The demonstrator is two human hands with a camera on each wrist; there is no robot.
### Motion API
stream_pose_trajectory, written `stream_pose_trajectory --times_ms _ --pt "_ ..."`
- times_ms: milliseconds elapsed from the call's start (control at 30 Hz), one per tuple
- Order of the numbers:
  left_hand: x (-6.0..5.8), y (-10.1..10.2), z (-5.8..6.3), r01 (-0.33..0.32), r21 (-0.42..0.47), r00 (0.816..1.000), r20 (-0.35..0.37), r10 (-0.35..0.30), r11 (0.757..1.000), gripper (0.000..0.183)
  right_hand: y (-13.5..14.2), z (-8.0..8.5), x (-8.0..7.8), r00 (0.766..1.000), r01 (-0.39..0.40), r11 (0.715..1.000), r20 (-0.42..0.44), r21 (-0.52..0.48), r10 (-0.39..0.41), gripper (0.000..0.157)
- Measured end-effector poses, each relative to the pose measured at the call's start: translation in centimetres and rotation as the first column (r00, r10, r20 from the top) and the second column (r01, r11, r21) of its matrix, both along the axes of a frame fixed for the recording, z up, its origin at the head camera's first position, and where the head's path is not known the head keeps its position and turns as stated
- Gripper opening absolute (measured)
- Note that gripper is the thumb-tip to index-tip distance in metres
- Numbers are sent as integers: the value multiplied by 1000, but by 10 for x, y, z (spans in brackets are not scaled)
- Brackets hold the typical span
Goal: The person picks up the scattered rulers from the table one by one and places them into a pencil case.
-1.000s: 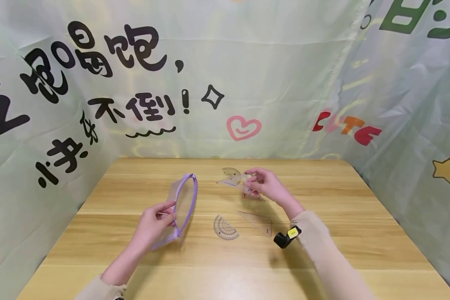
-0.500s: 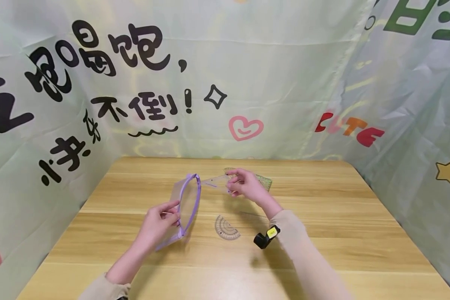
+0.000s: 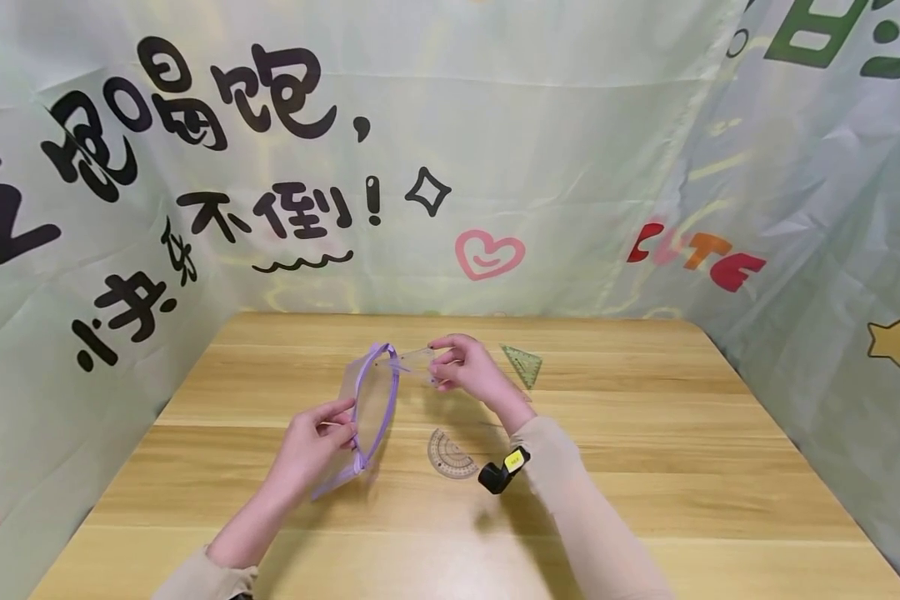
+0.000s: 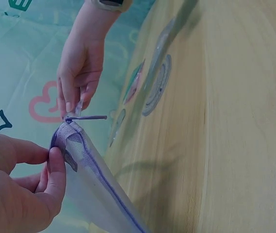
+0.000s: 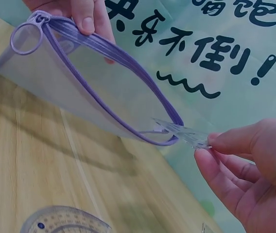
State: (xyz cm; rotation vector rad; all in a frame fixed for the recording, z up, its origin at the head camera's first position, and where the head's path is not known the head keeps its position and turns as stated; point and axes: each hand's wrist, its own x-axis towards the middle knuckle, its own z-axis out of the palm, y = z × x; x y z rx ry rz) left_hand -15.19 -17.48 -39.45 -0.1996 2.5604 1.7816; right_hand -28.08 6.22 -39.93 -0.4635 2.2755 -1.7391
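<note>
My left hand pinches the rim of a translucent mesh zip pouch between thumb and fingers. The pouch stands tilted, its purple zip spread apart into an oval mouth. In my right hand a clear plastic set square is pinched by one end. Its pointed tip reaches into the far end of the pouch mouth, as the right wrist view shows. On the table between the arms lies a clear protractor. Beyond the right wrist is a green set square. Another clear set square is mostly hidden under the right forearm.
The wooden table is bounded by printed cloth at the back and sides. A round purple zip ring hangs at the pouch's near end. A black device with a yellow label sits on the right wrist.
My right hand has moved left with the clear set square, bringing its tip into the pouch mouth. The green set square has come into view behind it. The left hand stays nearly still.
</note>
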Motion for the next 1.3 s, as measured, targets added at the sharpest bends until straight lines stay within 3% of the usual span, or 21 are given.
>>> stream_pose_trajectory --times_ms 633,1133,1300 --pt "0 1 -1 3 18 1000 -9 -3 1000 44 -25 -2 9 999 -1 997 32 -74 3 48" --pt "0 3 -3 8 35 1000 -18 -8 999 45 -48 -8 22 996 45 994 80 -104 -37 47" --pt "0 4 -1 7 32 1000 -17 -6 999 45 -48 4 32 996 21 994 84 -104 -13 48"
